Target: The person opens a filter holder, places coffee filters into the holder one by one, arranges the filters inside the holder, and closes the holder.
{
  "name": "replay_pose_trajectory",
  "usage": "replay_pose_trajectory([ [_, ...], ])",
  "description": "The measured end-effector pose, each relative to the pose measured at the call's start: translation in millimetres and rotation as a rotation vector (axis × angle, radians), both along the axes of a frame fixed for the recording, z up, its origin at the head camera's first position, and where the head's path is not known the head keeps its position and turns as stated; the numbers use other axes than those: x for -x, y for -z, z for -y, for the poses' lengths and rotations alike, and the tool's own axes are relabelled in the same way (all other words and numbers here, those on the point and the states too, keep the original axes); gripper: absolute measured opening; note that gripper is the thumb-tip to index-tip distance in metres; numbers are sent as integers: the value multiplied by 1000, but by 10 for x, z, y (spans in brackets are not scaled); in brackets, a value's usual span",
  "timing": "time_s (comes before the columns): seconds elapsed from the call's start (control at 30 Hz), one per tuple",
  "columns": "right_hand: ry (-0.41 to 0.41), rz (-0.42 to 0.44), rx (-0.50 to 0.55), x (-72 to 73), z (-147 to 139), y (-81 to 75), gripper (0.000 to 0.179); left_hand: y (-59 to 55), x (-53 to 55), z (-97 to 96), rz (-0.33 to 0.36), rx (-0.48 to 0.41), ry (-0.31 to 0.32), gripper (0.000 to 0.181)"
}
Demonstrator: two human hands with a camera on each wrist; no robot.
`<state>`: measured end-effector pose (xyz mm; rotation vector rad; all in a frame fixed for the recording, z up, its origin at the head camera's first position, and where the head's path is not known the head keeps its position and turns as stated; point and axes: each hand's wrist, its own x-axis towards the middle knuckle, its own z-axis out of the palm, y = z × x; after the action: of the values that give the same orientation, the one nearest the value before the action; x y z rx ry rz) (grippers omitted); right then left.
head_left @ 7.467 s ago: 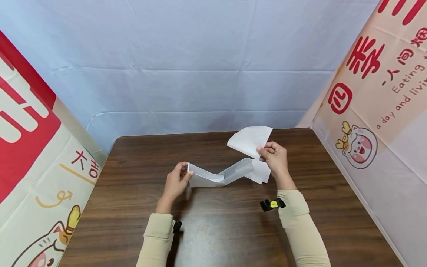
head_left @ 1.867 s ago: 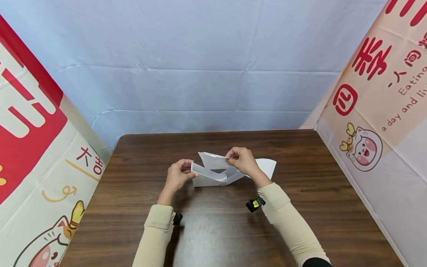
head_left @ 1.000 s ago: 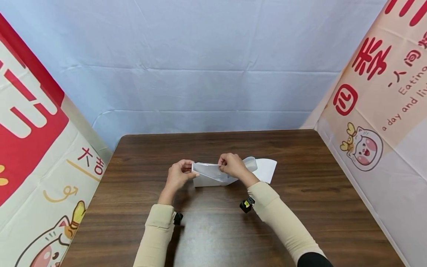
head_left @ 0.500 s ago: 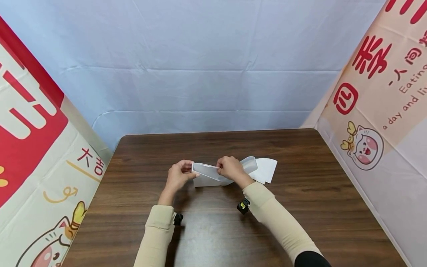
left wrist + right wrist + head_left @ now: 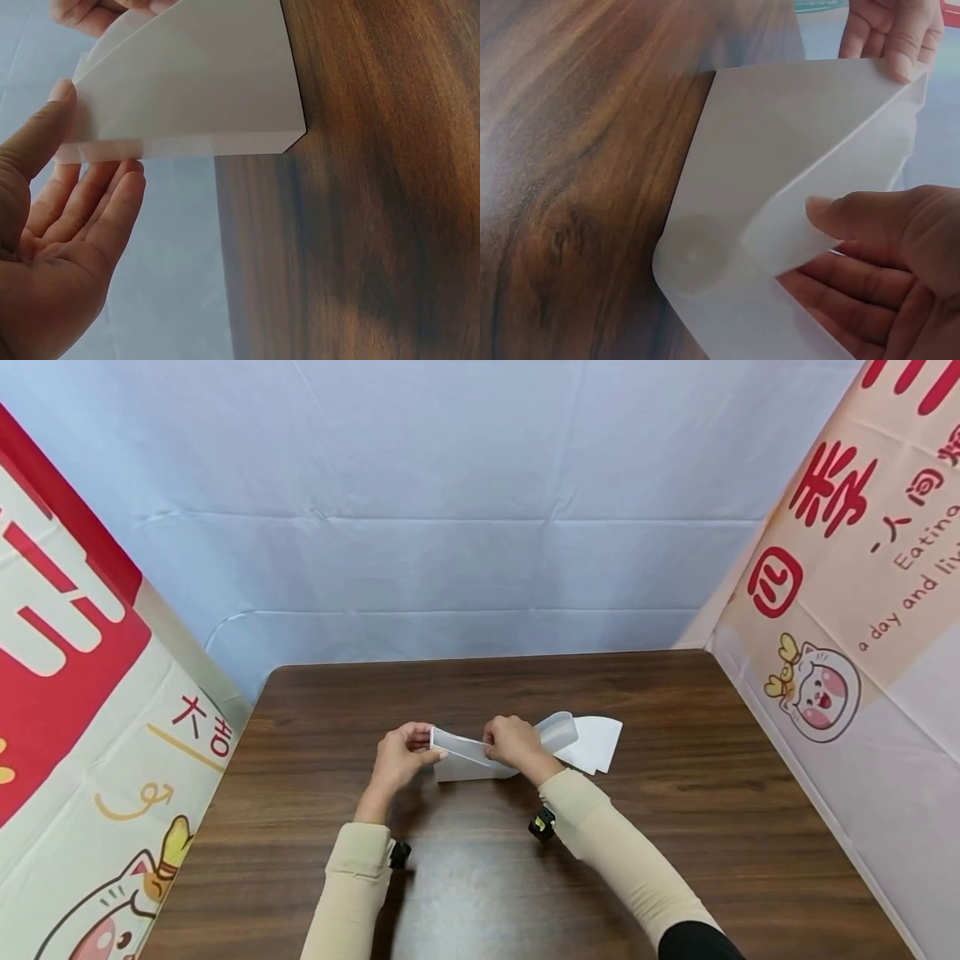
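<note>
Head view | left hand (image 5: 400, 758) pinches box (image 5: 461, 768) at its left end | right hand (image 5: 516, 742) pinches paper (image 5: 787, 232) | paper lies left from this grip, seemingly between box walls | box's long axis: left to right

The box (image 5: 199, 86) was plain opaque white, its flap (image 5: 558, 732) a translucent milky grey, and the papers (image 5: 597, 743) solid white. Dark brown wood grain streaked the surface (image 5: 480, 877). Both sleeves (image 5: 347, 893) were beige, with a black band (image 5: 699, 942) on the right; the right wrist camera (image 5: 542, 825) was black with yellow. Pale blue filled the backdrop (image 5: 450, 560). The left banner (image 5: 52, 710) mixed red, cream and yellow; the right banner (image 5: 892, 685) put red characters on peach and white, plus a pink-cheeked white cat (image 5: 819, 695).
</note>
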<state>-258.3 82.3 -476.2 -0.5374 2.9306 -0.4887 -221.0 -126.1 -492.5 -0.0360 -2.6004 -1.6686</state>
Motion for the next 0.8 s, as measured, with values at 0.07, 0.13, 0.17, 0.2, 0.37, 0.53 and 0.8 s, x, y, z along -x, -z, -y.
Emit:
replay_pose_trajectory([
  [0.07,2,-8,19,-2,0,-6,12,5,0,0,5,-7,3,37],
  [0.13,8,-22,38,-2,-4,-8,12,14,4,-1,3,-12,8,37],
  [0.17,11,-31,45,1,-5,-6,13,14,3,-1,2,-16,9,37],
  [0.2,16,-42,48,6,-3,-5,14,17,5,0,-1,-18,10,37],
  [0.37,22,-74,25,31,13,20,14,19,10,5,-1,-24,7,38],
  [0.53,26,-58,26,28,17,16,14,22,17,5,-8,-31,23,38],
  [0.8,0,-44,35,-10,5,-40,7,23,13,13,3,-31,21,37],
])
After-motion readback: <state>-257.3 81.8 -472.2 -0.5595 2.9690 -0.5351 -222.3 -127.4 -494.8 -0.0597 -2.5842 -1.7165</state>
